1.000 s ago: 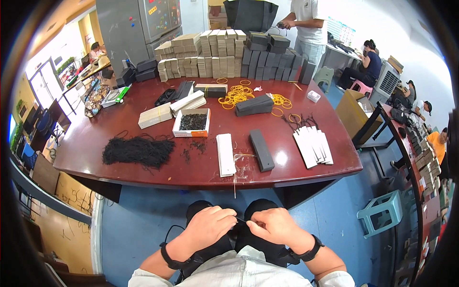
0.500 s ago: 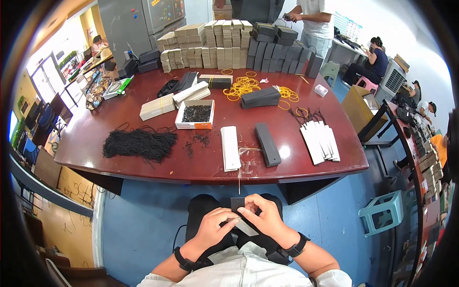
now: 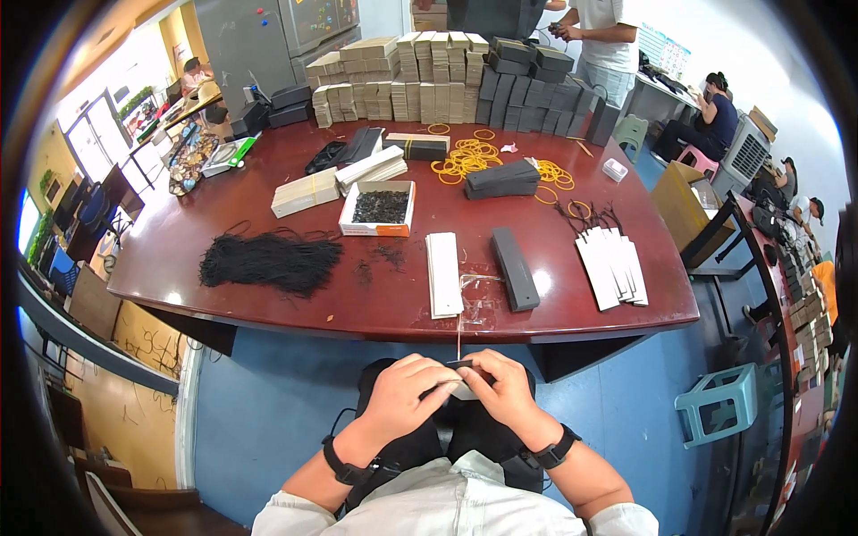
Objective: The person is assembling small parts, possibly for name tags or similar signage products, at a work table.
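Above my lap, just off the table's front edge, my left hand (image 3: 414,393) and my right hand (image 3: 502,386) are closed together on a pair of cards. One is a black card (image 3: 460,364); a pale card (image 3: 463,391) shows below it, mostly covered by fingers. A thin rod (image 3: 459,338) sticks out from the table edge toward the cards; whether it touches them is hidden. On the table ahead lie a stack of white cards (image 3: 443,277) and a stack of black cards (image 3: 516,270). White tags with black cords (image 3: 611,268) are fanned out farther right.
A bundle of black cords (image 3: 268,263) lies left on the red-brown table (image 3: 393,308), near an open box (image 3: 377,230) of small black pieces. Yellow rubber bands (image 3: 465,161) and piled card blocks (image 3: 438,98) stand behind. A green stool (image 3: 718,404) is at right.
My hands have moved up toward the rod and table edge. The cards are tilted and now mostly covered by my fingers. The view has shifted slightly.
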Demonstrator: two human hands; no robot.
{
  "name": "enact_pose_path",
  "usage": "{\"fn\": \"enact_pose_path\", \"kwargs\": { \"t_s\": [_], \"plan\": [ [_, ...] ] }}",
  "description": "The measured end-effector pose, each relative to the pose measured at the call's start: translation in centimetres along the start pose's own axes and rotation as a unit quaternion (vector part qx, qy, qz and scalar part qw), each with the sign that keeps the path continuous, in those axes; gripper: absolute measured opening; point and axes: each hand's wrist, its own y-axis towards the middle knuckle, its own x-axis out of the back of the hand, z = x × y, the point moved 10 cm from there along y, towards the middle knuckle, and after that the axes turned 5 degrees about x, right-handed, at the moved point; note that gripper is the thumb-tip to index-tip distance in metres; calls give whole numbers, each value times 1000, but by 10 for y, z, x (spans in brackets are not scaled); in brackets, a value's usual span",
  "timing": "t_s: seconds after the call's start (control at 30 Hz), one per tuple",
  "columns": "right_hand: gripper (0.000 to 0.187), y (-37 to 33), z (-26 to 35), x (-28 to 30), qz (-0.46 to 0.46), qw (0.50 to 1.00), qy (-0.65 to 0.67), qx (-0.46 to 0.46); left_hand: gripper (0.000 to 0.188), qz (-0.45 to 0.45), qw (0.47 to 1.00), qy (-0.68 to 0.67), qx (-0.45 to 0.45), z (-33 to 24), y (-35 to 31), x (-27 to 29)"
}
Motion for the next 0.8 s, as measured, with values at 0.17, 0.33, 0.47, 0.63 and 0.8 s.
{"fn": "enact_pose_path", "kwargs": {
  "t_s": [0.17,0.33,0.47,0.63,0.8],
  "plan": [
    [11,-6,1,-3,27,999,-37,2,13,53,998,11,-16,-5,7,-9],
    [12,-6,-2,-1,13,1000,-2,-12,14,85,994,-8,63,12,-3,-12],
    [11,-2,-12,-3,-9,999,27,-25,17,61,991,-37,110,20,-10,-5],
    [13,1,-41,-3,-33,993,33,-110,16,28,999,-3,38,5,6,-8],
    [11,-3,-47,2,-39,992,20,-122,14,4,999,41,-4,2,22,-10]
  ]
}}
